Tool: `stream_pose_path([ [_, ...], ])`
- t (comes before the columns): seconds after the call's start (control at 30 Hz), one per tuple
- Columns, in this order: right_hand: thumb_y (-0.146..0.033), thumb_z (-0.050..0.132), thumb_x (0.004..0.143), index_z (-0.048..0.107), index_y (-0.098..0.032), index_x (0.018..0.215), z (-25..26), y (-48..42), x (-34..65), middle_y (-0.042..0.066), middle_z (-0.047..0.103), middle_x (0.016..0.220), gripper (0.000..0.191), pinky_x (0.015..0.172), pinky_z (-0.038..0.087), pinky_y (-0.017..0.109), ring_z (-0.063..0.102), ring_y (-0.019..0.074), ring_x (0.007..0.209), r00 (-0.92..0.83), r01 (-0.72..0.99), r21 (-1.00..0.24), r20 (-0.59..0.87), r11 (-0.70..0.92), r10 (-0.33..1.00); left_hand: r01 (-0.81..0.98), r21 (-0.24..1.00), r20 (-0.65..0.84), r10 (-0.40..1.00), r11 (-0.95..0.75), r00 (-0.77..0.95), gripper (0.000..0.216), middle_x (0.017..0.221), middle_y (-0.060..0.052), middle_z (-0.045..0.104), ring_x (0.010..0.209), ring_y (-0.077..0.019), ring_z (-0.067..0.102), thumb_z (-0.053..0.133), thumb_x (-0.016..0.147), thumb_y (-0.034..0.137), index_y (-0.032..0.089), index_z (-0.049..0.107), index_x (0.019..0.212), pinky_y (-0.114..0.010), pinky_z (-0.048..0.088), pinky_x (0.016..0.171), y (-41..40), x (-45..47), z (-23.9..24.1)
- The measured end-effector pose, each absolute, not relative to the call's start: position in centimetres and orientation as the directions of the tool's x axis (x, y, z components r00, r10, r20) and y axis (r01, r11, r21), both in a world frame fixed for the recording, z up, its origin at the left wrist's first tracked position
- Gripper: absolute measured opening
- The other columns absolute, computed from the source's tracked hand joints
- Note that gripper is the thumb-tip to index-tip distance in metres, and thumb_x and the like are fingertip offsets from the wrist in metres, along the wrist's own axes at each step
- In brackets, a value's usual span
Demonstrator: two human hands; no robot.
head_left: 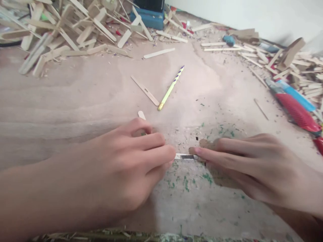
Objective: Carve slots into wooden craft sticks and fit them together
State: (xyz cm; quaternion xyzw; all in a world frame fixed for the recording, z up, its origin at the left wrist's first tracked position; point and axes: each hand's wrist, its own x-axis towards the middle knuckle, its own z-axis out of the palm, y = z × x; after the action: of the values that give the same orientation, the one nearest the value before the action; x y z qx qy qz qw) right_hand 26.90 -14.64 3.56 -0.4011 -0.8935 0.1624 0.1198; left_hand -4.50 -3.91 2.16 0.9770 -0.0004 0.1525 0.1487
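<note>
My left hand [131, 161] is closed, its fingertips gripping the left end of a narrow, flat pale strip with a dark patch [186, 156]. I cannot make out exactly what kind of strip it is. Fingers pressed together, my right hand [252, 164] pinches at the strip's other end; its thumb is hidden below. From behind the left fingers pokes the rounded tip of a craft stick [141, 115]. Farther off, a slotted craft stick [145, 90] lies beside a yellow pencil with purple marks [171, 88].
Craft sticks [98, 25] are heaped along the table's [75, 94] far left, with another pile [311, 75] at far right. A red utility knife [296, 109] lies at the right edge. A blue block [148, 18] stands at the back. Green shavings [186, 183] are scattered around my hands.
</note>
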Motion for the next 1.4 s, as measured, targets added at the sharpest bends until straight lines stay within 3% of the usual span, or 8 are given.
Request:
stream_pose_path([
  [0.17,-0.013,0.040,0.121,0.068,-0.012,0.147,4.5,-14.7,26.1,0.004,0.077,0.097,0.038,0.057,0.043,0.027,0.065,0.0095,0.068,-0.642,0.699,-0.386,0.033,0.602,0.766,-0.042,0.304,0.260,0.040,-0.952,0.965,0.052,0.096,-0.005,0.071,0.095,-0.0227,0.068,0.039,0.119,0.010,0.016,0.081,0.088,-0.045,0.050,0.098,-3.9,-4.3,2.3],
  [0.33,-0.016,0.033,0.123,0.066,-0.012,0.151,3.8,-16.0,26.5,0.006,0.077,0.098,0.043,0.061,0.042,0.036,0.063,0.0137,0.069,-0.655,0.717,-0.207,0.124,0.665,0.745,-0.038,0.308,0.248,0.042,-0.951,0.968,0.050,0.098,-0.006,0.072,0.096,-0.0220,0.066,0.038,0.120,0.010,0.015,0.082,0.096,-0.045,0.047,0.103,-3.9,-4.4,2.2],
  [0.7,-0.015,0.050,0.116,0.068,-0.009,0.154,3.9,-15.8,26.7,0.007,0.084,0.106,0.042,0.061,0.046,0.040,0.065,0.0190,0.077,-0.748,0.653,0.045,0.197,0.756,0.634,-0.023,0.340,0.240,0.063,-0.940,0.969,0.033,0.101,-0.004,0.068,0.094,-0.0180,0.062,0.053,0.114,0.008,0.013,0.077,0.091,-0.046,0.043,0.110,-4.1,-4.6,2.0],
  [0.8,-0.013,0.048,0.117,0.068,-0.013,0.151,3.7,-15.5,27.0,0.004,0.081,0.103,0.039,0.061,0.044,0.038,0.061,0.0161,0.075,-0.726,0.676,0.012,0.180,0.737,0.663,-0.026,0.329,0.242,0.058,-0.944,0.969,0.034,0.100,-0.004,0.069,0.094,-0.0188,0.063,0.052,0.113,0.007,0.013,0.078,0.093,-0.045,0.044,0.108,-4.0,-4.6,2.1],
  [0.9,-0.016,0.041,0.121,0.065,-0.018,0.154,3.4,-15.4,27.3,0.003,0.073,0.097,0.041,0.062,0.043,0.036,0.062,0.0153,0.073,-0.671,0.716,-0.126,0.146,0.686,0.727,-0.029,0.303,0.248,0.049,-0.953,0.968,0.032,0.099,-0.004,0.070,0.092,-0.0192,0.063,0.053,0.112,0.008,0.015,0.079,0.096,-0.045,0.046,0.105,-3.8,-4.7,2.2],
  [1.07,-0.018,0.057,0.118,0.062,-0.019,0.157,3.1,-15.0,27.4,0.003,0.074,0.103,0.039,0.061,0.042,0.031,0.059,0.0113,0.069,-0.662,0.701,-0.273,0.094,0.659,0.744,-0.031,0.280,0.248,0.041,-0.960,0.968,0.033,0.099,-0.004,0.070,0.092,-0.0203,0.063,0.053,0.112,0.009,0.015,0.082,0.100,-0.046,0.048,0.103,-3.7,-4.7,2.1],
  [1.17,-0.014,0.056,0.118,0.068,-0.016,0.150,3.2,-14.6,27.0,0.000,0.071,0.093,0.034,0.057,0.036,0.028,0.054,0.0076,0.063,-0.638,0.700,-0.331,0.110,0.633,0.762,-0.033,0.296,0.249,0.044,-0.955,0.968,0.032,0.098,-0.005,0.069,0.092,-0.0203,0.063,0.054,0.113,0.010,0.014,0.081,0.096,-0.047,0.048,0.103,-3.8,-4.7,2.0],
  [1.4,-0.022,0.039,0.123,0.064,-0.012,0.150,4.1,-16.9,25.0,0.001,0.071,0.089,0.038,0.052,0.038,0.031,0.059,0.0106,0.061,-0.586,0.774,-0.237,0.080,0.587,0.806,-0.025,0.261,0.246,0.041,-0.965,0.968,0.042,0.097,-0.006,0.070,0.090,-0.0209,0.064,0.047,0.116,0.012,0.016,0.077,0.088,-0.046,0.047,0.103,-4.0,-4.6,2.3],
])
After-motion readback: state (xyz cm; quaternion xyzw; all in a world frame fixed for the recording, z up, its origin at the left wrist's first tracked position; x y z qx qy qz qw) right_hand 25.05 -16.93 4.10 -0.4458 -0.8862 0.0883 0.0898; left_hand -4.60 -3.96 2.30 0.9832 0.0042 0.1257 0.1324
